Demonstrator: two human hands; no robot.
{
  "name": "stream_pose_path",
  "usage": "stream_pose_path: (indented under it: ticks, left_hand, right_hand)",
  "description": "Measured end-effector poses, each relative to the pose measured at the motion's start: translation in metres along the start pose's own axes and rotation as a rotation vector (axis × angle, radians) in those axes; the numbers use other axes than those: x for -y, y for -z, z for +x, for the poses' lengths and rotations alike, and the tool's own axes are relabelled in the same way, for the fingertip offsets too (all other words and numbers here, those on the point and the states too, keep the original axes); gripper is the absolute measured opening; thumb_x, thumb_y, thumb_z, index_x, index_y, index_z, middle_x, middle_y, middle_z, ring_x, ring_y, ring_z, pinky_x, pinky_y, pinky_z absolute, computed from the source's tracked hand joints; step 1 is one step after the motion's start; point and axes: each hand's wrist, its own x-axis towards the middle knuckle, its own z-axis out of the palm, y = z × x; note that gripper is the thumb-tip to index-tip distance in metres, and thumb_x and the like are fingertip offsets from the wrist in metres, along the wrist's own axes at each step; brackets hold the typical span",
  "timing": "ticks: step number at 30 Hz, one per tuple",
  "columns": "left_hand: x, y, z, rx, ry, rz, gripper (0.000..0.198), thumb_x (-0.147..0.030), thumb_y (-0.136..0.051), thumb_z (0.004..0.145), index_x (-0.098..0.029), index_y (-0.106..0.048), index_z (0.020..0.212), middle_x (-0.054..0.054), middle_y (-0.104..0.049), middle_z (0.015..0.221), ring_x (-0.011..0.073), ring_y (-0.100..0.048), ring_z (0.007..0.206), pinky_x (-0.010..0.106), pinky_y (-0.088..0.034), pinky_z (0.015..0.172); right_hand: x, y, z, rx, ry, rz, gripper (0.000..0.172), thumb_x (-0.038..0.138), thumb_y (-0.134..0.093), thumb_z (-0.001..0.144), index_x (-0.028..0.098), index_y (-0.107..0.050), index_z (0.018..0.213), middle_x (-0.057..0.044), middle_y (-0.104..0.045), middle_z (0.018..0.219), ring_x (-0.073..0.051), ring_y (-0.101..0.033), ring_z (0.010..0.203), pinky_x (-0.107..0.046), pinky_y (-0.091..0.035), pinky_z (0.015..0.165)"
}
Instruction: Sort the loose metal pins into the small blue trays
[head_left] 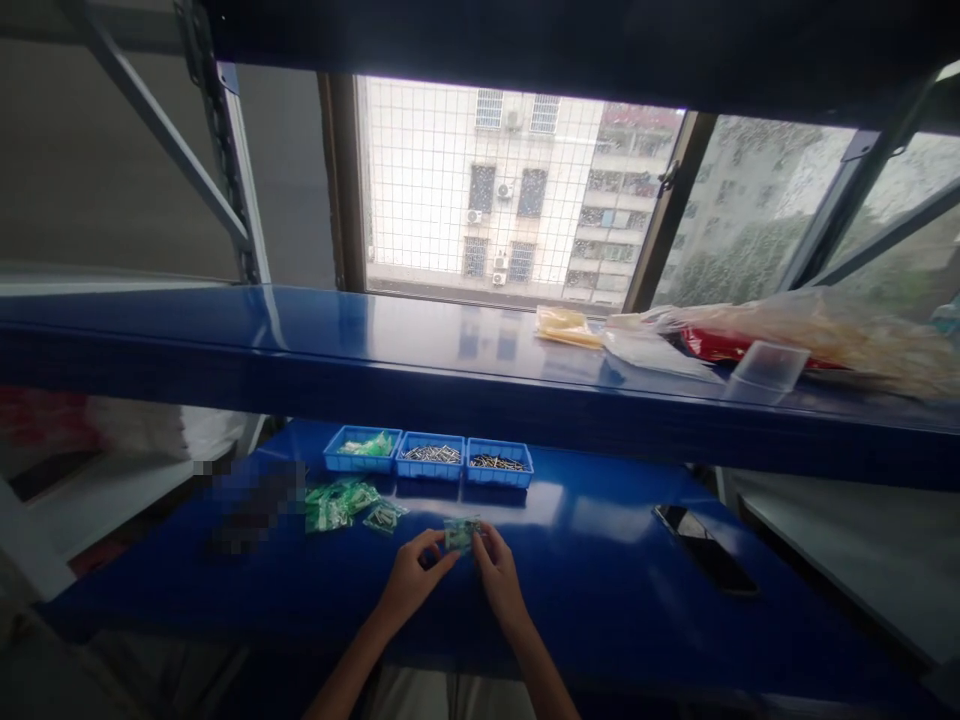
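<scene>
My left hand (414, 578) and my right hand (496, 572) meet over the blue table (600, 580), both pinching a small clear green-tinted bag (460, 534) between their fingertips. What is inside the bag is too small to tell. Just left of my hands lies a loose pile of similar small green bags (346, 504). Behind them stand three small blue trays in a row: the left tray (361, 449) holds green bags, the middle tray (430, 455) and the right tray (499, 463) hold small metal pins or screws.
A black phone (705, 549) lies on the table to the right. A blue shelf (375, 350) runs overhead in front, carrying plastic bags (817, 335) and a clear cup (765, 370) at its right. A blurred dark object (251, 505) sits at the left.
</scene>
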Motion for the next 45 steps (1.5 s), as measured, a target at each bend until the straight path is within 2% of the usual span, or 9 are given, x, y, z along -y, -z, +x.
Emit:
stream_pose_path:
  ticks: [5,9,12,15,23,34,37,41,45]
  left_hand:
    - [0.004,-0.002,0.002,-0.037,0.007,-0.025,0.024,-0.036,-0.052,0.074,-0.016,-0.065,0.075,0.002,-0.061,0.066,0.0132,-0.053,0.059,0.023,-0.038,0.051]
    - [0.006,-0.002,0.0,-0.071,-0.023,-0.072,0.027,-0.033,-0.046,0.078,-0.018,-0.065,0.089,0.006,-0.062,0.089,0.0148,-0.056,0.071,0.023,-0.041,0.054]
    - [0.004,0.0,-0.003,-0.028,-0.045,-0.075,0.029,-0.032,-0.045,0.079,-0.022,-0.063,0.1,0.008,-0.06,0.103,0.0154,-0.057,0.078,0.023,-0.042,0.056]
    - [0.004,0.001,-0.004,-0.054,-0.033,-0.058,0.029,-0.032,-0.05,0.076,-0.023,-0.064,0.099,0.008,-0.058,0.107,0.0147,-0.056,0.076,0.024,-0.042,0.055]
    - [0.005,0.001,-0.004,-0.04,-0.043,-0.035,0.027,-0.03,-0.051,0.076,-0.024,-0.064,0.099,0.007,-0.058,0.107,0.013,-0.055,0.074,0.023,-0.042,0.054]
    - [0.003,0.005,-0.006,-0.015,-0.058,-0.106,0.025,-0.021,-0.052,0.074,-0.024,-0.066,0.094,0.006,-0.058,0.107,0.0157,-0.056,0.085,0.024,-0.043,0.06]
    - [0.002,0.005,-0.006,-0.023,-0.048,-0.148,0.024,-0.023,-0.052,0.075,-0.022,-0.067,0.094,0.006,-0.061,0.1,0.0149,-0.056,0.079,0.023,-0.041,0.058]
    - [-0.002,0.004,-0.007,-0.066,-0.056,-0.135,0.021,-0.03,-0.056,0.073,-0.02,-0.069,0.087,0.004,-0.064,0.073,0.0127,-0.051,0.063,0.022,-0.039,0.055]
    - [-0.005,0.001,-0.009,-0.072,-0.06,-0.069,0.022,-0.036,-0.057,0.073,-0.02,-0.069,0.08,0.001,-0.059,0.06,0.0111,-0.046,0.055,0.023,-0.038,0.055]
  right_hand:
    - [0.004,0.0,0.0,0.1,0.001,-0.063,0.036,0.046,-0.041,0.083,0.017,-0.058,0.094,-0.003,-0.062,0.068,-0.017,-0.059,0.063,-0.025,-0.045,0.054]
    - [0.008,0.0,0.0,0.121,0.001,-0.025,0.034,0.045,-0.048,0.08,0.017,-0.058,0.097,-0.005,-0.068,0.078,-0.021,-0.063,0.076,-0.031,-0.048,0.068]
    - [0.013,0.002,-0.001,0.07,0.049,-0.034,0.029,0.041,-0.056,0.075,0.018,-0.063,0.092,-0.007,-0.067,0.088,-0.022,-0.062,0.084,-0.031,-0.05,0.07]
    - [0.016,0.005,-0.003,-0.01,0.108,-0.057,0.025,0.037,-0.057,0.074,0.019,-0.066,0.089,-0.007,-0.064,0.1,-0.022,-0.058,0.095,-0.032,-0.05,0.073]
    - [0.011,0.006,-0.002,-0.058,0.084,-0.024,0.018,0.028,-0.056,0.073,0.018,-0.065,0.086,-0.006,-0.066,0.089,-0.02,-0.061,0.087,-0.033,-0.05,0.074]
    - [0.015,0.009,-0.005,0.033,0.154,-0.074,0.011,0.021,-0.058,0.072,0.019,-0.065,0.063,-0.007,-0.062,0.099,-0.021,-0.055,0.097,-0.034,-0.046,0.081]
    - [0.014,0.009,-0.005,0.046,0.132,-0.035,0.009,0.022,-0.059,0.071,0.019,-0.065,0.064,-0.007,-0.062,0.095,-0.021,-0.056,0.093,-0.033,-0.047,0.078]
    - [0.014,0.007,-0.005,0.022,0.061,0.031,0.006,0.023,-0.062,0.068,0.018,-0.062,0.068,-0.005,-0.058,0.089,-0.019,-0.056,0.084,-0.026,-0.049,0.063]
    - [0.015,0.006,-0.005,0.022,-0.081,0.111,0.02,0.031,-0.06,0.07,0.018,-0.059,0.085,-0.005,-0.057,0.085,-0.02,-0.055,0.082,-0.024,-0.049,0.055]
